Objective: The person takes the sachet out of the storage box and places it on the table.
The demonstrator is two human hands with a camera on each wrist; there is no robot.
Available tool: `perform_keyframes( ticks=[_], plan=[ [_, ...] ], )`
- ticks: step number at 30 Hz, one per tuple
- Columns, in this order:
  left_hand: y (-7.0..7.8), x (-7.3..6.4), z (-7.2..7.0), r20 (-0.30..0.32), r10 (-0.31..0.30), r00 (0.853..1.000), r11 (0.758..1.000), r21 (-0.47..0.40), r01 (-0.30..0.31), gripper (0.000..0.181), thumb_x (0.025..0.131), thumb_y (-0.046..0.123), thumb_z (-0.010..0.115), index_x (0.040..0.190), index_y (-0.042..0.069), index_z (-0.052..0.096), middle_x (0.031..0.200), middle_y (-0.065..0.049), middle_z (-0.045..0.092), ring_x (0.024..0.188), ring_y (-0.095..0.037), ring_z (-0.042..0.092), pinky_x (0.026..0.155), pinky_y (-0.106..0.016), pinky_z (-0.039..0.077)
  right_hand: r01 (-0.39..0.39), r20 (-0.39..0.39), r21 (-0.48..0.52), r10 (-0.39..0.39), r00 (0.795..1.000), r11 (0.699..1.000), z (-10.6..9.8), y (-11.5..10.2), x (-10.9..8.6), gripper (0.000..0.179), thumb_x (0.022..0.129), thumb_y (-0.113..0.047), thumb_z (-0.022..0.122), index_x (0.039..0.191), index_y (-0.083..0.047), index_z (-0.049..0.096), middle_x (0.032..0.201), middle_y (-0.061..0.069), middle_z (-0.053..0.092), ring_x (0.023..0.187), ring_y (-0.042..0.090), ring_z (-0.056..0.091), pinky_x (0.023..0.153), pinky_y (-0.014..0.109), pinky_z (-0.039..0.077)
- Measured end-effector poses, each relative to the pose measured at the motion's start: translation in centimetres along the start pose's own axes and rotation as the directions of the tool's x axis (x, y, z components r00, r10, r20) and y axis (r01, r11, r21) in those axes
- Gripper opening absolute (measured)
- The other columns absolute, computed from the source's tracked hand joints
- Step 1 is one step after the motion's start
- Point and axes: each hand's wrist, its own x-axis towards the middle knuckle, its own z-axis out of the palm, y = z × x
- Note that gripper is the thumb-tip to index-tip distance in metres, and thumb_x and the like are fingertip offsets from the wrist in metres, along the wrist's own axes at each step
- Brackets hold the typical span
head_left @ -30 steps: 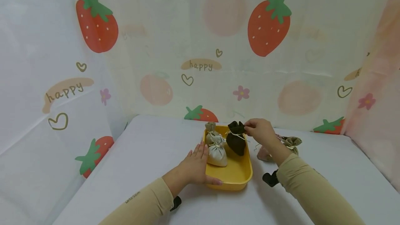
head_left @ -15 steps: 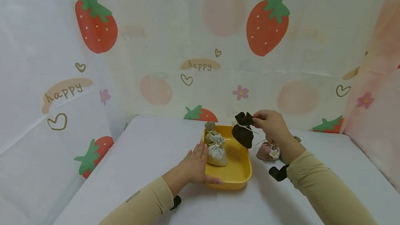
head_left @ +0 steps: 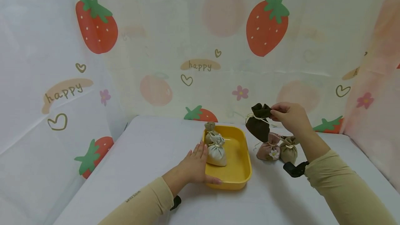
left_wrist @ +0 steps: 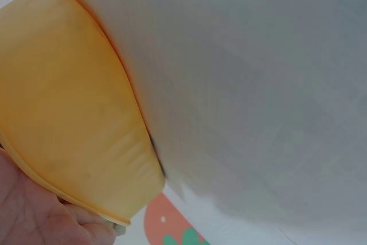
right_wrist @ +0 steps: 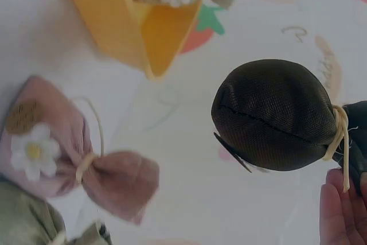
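My right hand [head_left: 290, 115] pinches the gathered top of a dark brown drawstring pouch [head_left: 258, 127], which hangs in the air right of the yellow tray [head_left: 234, 178]. A pale cord ties its neck, plain in the right wrist view. My left hand [head_left: 194, 166] rests along the tray's left side, fingers straight and thumb over the near rim. Inside the tray, along its left wall, sit a whitish pouch [head_left: 217, 155] and, behind it, a grey-beige pouch [head_left: 210, 127], partly hidden. Below the dark pouch, a pink pouch [head_left: 268, 151] with a white flower stands on the table.
An olive-beige pouch [head_left: 289, 151] stands against the pink one's right side, partly behind my right wrist. The white table [head_left: 150, 148] meets a strawberry-printed curtain [head_left: 200, 86] at the back. Black wrist gear [head_left: 295, 169] sits under my right forearm.
My right hand has lifted the dark pouch up out of the tray and carried it right, over the pink pouch. The left hand and tray have stayed in place.
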Motion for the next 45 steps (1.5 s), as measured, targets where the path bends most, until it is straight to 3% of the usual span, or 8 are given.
perform_keyframes(
  ticks=[4,8,15,20,30,37,43,45],
  plan=[
    [0.0,0.0,0.0,0.002,-0.001,1.0,1.0,0.002,0.001,0.133,0.053,0.091,0.04,0.147,0.003,0.004,0.152,-0.014,-0.004,0.14,-0.027,0.002,0.11,-0.045,0.013,0.01,-0.041,0.007,-0.009,0.999,1.0,-1.3,0.4,-0.2,0.028,0.092,-0.022,0.056,0.106,0.002,0.063,0.101,0.021,0.065,0.072,-0.003,0.063,0.076,0.025,0.051],
    [0.0,0.0,0.0,-0.001,-0.002,1.0,1.0,-0.003,0.002,0.133,0.052,0.091,0.04,0.147,0.003,0.004,0.152,-0.014,-0.004,0.14,-0.027,0.003,0.11,-0.045,0.013,0.024,-0.089,0.045,-0.02,0.996,0.999,-2.4,1.0,-0.4,0.025,0.091,-0.015,0.057,0.105,0.005,0.063,0.097,0.019,0.066,0.068,-0.006,0.062,0.067,0.012,0.049],
    [-0.1,0.0,0.1,-0.007,0.002,1.0,1.0,0.001,-0.002,0.133,0.053,0.091,0.039,0.147,0.004,0.005,0.152,-0.015,-0.003,0.14,-0.027,0.003,0.11,-0.045,0.013,-0.007,-0.125,0.092,0.019,0.992,0.996,-4.4,2.5,-1.0,0.026,0.091,-0.015,0.057,0.104,0.008,0.06,0.074,-0.022,0.061,0.065,-0.008,0.061,0.065,0.008,0.046],
    [-0.1,-0.1,0.1,-0.006,0.006,1.0,1.0,-0.006,-0.006,0.133,0.053,0.091,0.04,0.147,0.004,0.005,0.152,-0.015,-0.004,0.14,-0.027,0.003,0.11,-0.045,0.013,-0.034,-0.135,0.137,0.053,0.989,0.99,-5.4,3.7,-1.3,0.029,0.091,-0.014,0.057,0.106,0.011,0.055,0.068,-0.029,0.058,0.065,-0.009,0.061,0.063,0.008,0.047],
    [-0.1,-0.1,0.1,-0.005,0.005,1.0,1.0,0.0,-0.005,0.132,0.053,0.091,0.039,0.147,0.004,0.004,0.152,-0.014,-0.005,0.14,-0.026,0.003,0.11,-0.045,0.013,-0.119,-0.167,0.017,0.12,0.979,0.993,-7.7,6.2,-2.4,0.035,0.091,-0.026,0.056,0.106,0.005,0.057,0.062,-0.031,0.059,0.061,-0.013,0.057,0.056,0.007,0.043],
    [0.1,-0.2,-0.1,0.009,-0.005,1.0,1.0,-0.023,0.005,0.133,0.052,0.09,0.042,0.147,0.004,0.004,0.152,-0.014,-0.005,0.14,-0.026,0.002,0.11,-0.045,0.012,-0.199,-0.195,-0.067,0.183,0.964,0.978,-8.8,7.7,-3.3,0.039,0.092,-0.032,0.054,0.109,0.004,0.058,0.06,-0.033,0.056,0.059,-0.017,0.052,0.055,0.008,0.04],
    [0.1,-0.3,-0.1,0.009,-0.006,1.0,1.0,-0.017,0.006,0.134,0.052,0.091,0.041,0.147,0.004,0.004,0.152,-0.014,-0.005,0.14,-0.026,0.002,0.11,-0.045,0.012,-0.248,-0.203,-0.183,0.211,0.956,0.951,-9.0,8.9,-3.5,0.039,0.091,-0.034,0.053,0.107,0.001,0.061,0.068,-0.006,0.069,0.066,-0.008,0.045,0.059,0.028,0.038],
    [0.1,-0.3,-0.2,0.007,-0.005,1.0,1.0,-0.017,0.005,0.134,0.052,0.091,0.041,0.147,0.004,0.004,0.152,-0.014,-0.005,0.14,-0.026,0.002,0.11,-0.045,0.012,-0.248,-0.201,-0.172,0.213,0.956,0.953,-8.8,9.4,-3.6,0.038,0.091,-0.031,0.054,0.106,0.003,0.061,0.066,-0.007,0.069,0.066,-0.007,0.045,0.058,0.028,0.038]
  ],
)
